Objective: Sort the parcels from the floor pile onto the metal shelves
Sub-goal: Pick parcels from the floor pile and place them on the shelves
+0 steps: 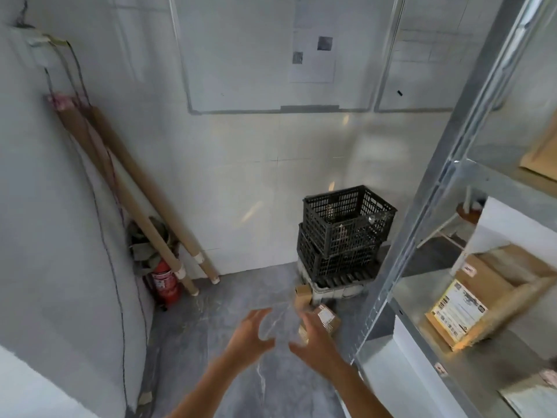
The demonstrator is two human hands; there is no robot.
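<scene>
Head view: a few small cardboard parcels (328, 317) lie on the grey stone floor (211, 333) near the foot of the metal shelves (422, 236), just beside the base of a crate stack. One slim box (302, 294) stands upright at the far side of the group, another shows a printed label on top, and a third is partly hidden behind the right hand. Both hands are held out on the near side of the parcels, and neither grasps anything. The left hand (251, 328) has its fingers spread and loosely bent, palm facing right. The right hand (315, 340) is likewise released, fingers splayed, palm facing left, with a gap between the two. To the right, the shelves' galvanised upright runs diagonally up the frame. On a middle shelf rests a larger brown carton (494, 285) with a yellow-edged label on its near face, and another brown package (539, 152) sits on the shelf above. Beyond the parcels, two black lattice crates (346, 224) are stacked on a pale tub (331, 292) against the tiled far wall. In the far left corner stand a red fire extinguisher (165, 282) and leaning cardboard tubes (135, 188). A whiteboard (241, 70) with a paper sheet (313, 64) hangs on the far wall.
</scene>
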